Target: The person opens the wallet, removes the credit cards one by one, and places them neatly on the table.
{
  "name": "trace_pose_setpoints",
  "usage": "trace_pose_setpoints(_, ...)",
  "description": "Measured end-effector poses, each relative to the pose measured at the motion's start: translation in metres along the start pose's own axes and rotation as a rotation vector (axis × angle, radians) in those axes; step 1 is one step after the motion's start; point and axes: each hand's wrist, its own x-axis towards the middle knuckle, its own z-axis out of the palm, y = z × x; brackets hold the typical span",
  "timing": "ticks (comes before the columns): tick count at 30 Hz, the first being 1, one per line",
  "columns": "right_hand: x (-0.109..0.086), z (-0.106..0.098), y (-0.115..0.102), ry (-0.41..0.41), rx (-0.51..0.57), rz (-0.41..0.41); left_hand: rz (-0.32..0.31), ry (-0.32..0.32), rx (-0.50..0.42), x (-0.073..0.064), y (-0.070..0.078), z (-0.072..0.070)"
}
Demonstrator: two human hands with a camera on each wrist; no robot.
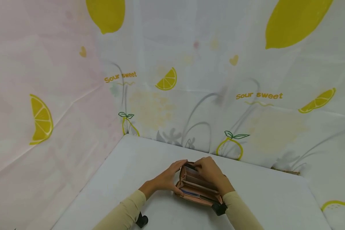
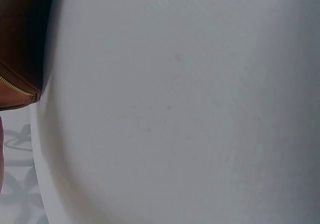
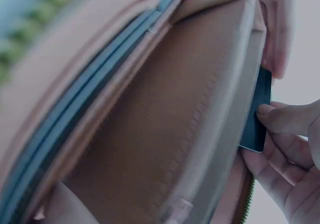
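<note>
A brown zip-around wallet (image 1: 197, 200) is spread open, with its compartments facing up. My left hand (image 1: 167, 177) grips the wallet's left end, thumb at the near corner and fingers at the far one. Over the far side, my right hand (image 1: 211, 171) pinches a dark card (image 3: 258, 109) between thumb and fingers. The card sticks partly out of the far flap's slot in the right wrist view. Blue-edged cards (image 3: 82, 114) sit in slots on the opposite flap. In the left wrist view, only a corner of the wallet (image 2: 20, 44) with a gold zip shows.
The wallet is over a white table (image 1: 126, 159). Behind and to the left stand fabric walls (image 1: 172, 105) printed with lemons. Black wrist cameras (image 1: 141, 220) are strapped below both sleeves.
</note>
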Motion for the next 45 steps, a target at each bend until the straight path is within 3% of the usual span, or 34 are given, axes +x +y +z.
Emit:
trace_pose_setpoints(8, -0.002, -0.01, 0.0, 0.027, 0.056, -0.005, -0.003, -0.003, 0.029, -0.001, 0.002, 0.001)
trace_pose_setpoints(16, -0.005, -0.034, 0.009, 0.118, 0.178, 0.096, -0.002, -0.005, 0.038, 0.0, 0.001, -0.001)
trace_pose_setpoints(25, -0.017, -0.063, 0.02, 0.158, 0.163, 0.128, -0.038, -0.021, 0.007, -0.001, 0.001, -0.006)
trace_pose_setpoints(33, -0.042, -0.077, 0.041, 0.193, 0.093, 0.147, -0.003, -0.025, -0.131, 0.0, 0.002, -0.003)
trace_pose_setpoints(37, -0.06, -0.081, 0.052, 0.196, 0.068, 0.174, 0.021, -0.003, -0.115, 0.001, 0.001, -0.001)
trace_pose_setpoints(45, -0.096, -0.087, 0.076, 0.096, 0.021, 0.259, 0.005, -0.004, -0.132, 0.002, 0.0, -0.001)
